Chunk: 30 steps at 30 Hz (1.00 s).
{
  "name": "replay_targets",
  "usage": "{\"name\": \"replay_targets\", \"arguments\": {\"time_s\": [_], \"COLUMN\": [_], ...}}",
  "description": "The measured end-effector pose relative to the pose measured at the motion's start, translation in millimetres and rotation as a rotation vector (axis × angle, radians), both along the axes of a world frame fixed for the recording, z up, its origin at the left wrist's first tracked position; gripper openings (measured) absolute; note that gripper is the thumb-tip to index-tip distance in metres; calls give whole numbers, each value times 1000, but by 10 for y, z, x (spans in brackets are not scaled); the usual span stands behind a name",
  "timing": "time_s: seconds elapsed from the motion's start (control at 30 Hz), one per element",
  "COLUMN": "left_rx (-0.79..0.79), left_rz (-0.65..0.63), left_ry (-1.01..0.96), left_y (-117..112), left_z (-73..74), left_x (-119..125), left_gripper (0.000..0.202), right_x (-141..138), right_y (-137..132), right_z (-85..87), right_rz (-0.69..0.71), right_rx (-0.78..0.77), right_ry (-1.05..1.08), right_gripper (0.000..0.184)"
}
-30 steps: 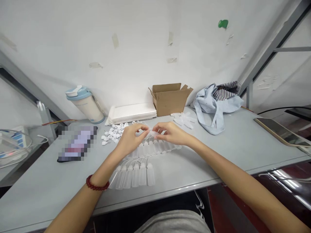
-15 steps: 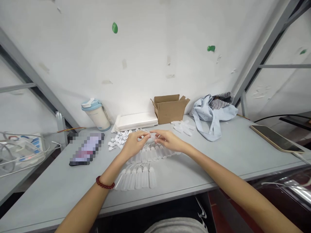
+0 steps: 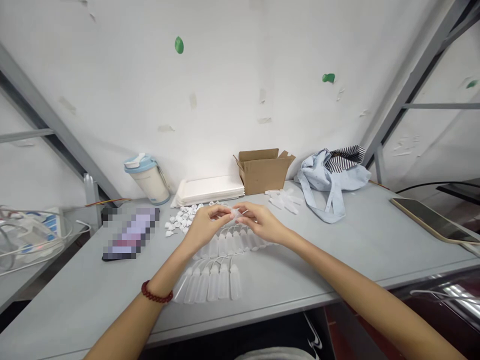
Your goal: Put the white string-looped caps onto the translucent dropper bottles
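Over the middle of the grey table, my left hand and my right hand meet, fingertips pinched on a small translucent plastic bottle. Fingers cover much of that bottle. Just below my hands lies a row of similar translucent bottles, partly behind the left forearm, with thin white tubes or cords at their tops. Closer to the front edge is a second row of bottles. White caps are heaped beside my left hand. Loose bottles lie beyond my right hand.
Along the wall stand a blue-lidded cup, a white flat stack, an open cardboard box and a light blue cloth bag. A phone is at left, another phone at right. Cables and power strips sit far left.
Both hands stay together on the bottle, with a slight shift of the fingers. The whole view has tilted a little, so the table items appear slightly lower.
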<state>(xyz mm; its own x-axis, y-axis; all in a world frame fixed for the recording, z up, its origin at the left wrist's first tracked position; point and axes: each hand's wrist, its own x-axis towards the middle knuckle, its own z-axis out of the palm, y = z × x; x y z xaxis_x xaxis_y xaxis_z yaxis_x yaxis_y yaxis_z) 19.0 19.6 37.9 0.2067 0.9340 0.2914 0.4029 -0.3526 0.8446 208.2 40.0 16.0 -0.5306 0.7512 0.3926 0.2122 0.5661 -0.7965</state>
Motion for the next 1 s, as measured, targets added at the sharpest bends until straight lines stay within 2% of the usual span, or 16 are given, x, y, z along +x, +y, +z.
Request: {"name": "replay_targets", "arguments": {"time_s": [0.1,0.2,0.37,0.57,0.73,0.93,1.0], "left_rx": [98,272,577,672,712,734,741], "left_rz": [43,81,30,-37,-55,-87,-90], "left_ry": [70,142,246,424,499,526,512], "left_y": [-20,-41,-66,-70,-63,-63,-55], "left_z": [-4,-8,-20,-44,-22,-18,-32], "left_x": [12,23,52,44,1,-13,-20], "left_gripper": [17,16,28,45,44,46,48], "right_x": [-8,2,17,-13,-34,-45,-52], "right_y": [-13,-23,-36,-59,-61,-104,-115], "right_z": [27,75,137,141,114,112,121], "right_rz": [10,69,119,154,154,104,74], "right_rx": [-129,-317,-602,-789,-799,-618,-617], "right_ry": [69,177,402,565,552,403,404], "right_gripper": [28,26,23,28,27,31,31]}}
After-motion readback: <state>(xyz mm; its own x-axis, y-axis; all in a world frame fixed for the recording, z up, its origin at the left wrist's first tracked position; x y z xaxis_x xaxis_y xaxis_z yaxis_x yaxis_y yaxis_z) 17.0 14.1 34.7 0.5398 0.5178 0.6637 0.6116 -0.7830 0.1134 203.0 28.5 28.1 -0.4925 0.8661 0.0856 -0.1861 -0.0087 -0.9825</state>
